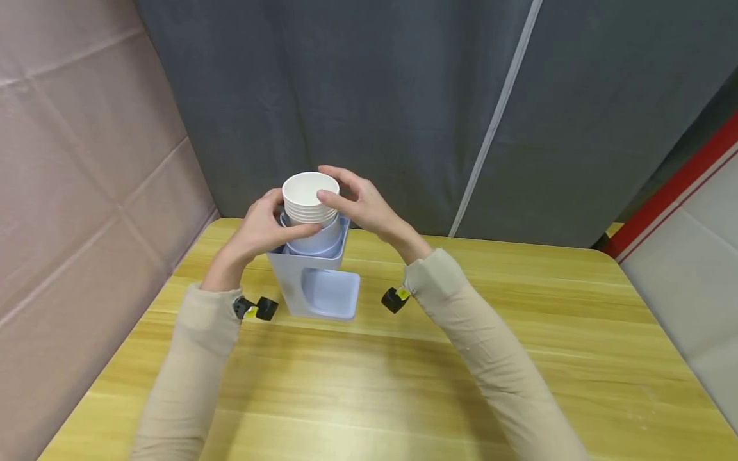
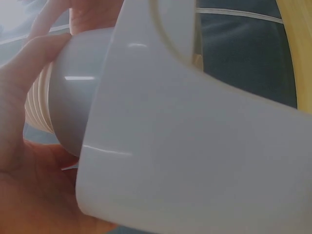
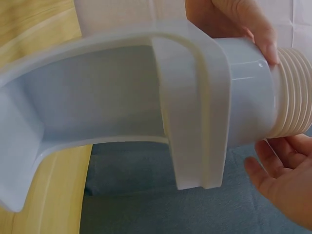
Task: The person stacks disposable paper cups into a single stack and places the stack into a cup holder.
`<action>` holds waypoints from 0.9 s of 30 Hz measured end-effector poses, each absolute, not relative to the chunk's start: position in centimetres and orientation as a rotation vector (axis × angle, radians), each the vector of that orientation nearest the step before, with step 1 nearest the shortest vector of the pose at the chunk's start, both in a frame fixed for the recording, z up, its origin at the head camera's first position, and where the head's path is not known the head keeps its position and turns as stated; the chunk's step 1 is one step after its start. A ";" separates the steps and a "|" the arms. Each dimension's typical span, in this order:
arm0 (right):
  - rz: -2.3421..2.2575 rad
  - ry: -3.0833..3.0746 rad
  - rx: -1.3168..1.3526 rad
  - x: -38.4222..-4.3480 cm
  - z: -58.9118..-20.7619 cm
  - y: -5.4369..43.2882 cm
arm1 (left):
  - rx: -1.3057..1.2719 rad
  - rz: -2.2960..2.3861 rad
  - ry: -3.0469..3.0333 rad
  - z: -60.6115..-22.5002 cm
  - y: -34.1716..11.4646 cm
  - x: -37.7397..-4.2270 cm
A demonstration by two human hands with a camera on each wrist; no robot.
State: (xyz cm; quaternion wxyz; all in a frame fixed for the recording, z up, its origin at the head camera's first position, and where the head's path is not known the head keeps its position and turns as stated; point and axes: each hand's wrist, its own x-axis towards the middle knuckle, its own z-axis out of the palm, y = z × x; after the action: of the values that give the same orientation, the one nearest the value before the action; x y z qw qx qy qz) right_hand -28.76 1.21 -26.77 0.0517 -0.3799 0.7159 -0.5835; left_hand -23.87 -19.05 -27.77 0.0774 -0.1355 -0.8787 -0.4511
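Note:
A stack of white paper cups (image 1: 311,208) sits in the round light-blue tube (image 1: 316,243) of a plastic cup holder (image 1: 288,275), with several rims showing above it. The holder has a boxy body and a low tray (image 1: 334,294) in front. My left hand (image 1: 261,224) grips the tube from the left, thumb across its front at the lowest cups. From the right, my right hand (image 1: 363,202) holds the stack near its top, thumb over the mouth and forefinger behind the rim. Its lower fingers (image 3: 270,163) curl loosely beside the cups in the right wrist view.
The wooden table (image 1: 369,384) extends in front and to the right. Behind it hangs a dark grey curtain (image 1: 357,96) with a pale seam. A light panel (image 1: 92,192) stands on the left, and a white one with a red strip (image 1: 669,186) on the right.

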 end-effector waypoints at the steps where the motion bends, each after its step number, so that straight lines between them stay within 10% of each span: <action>1: -1.776 2.188 -1.160 -28.8 -26.9 1.3 | -0.410 -1.357 -2.632 -27.8 -19.0 -23.9; 27: -1.940 2.592 -1.058 -26.2 -27.1 6.7 | -0.567 -1.195 -1.885 -25.7 -15.5 -22.6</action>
State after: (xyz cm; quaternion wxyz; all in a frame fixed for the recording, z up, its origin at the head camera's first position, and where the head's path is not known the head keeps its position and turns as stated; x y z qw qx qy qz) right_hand -26.23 6.66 -27.12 -0.1316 -0.3079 0.7544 -0.5646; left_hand -22.63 -15.50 -25.67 0.4072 -0.2250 -0.7476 -0.4741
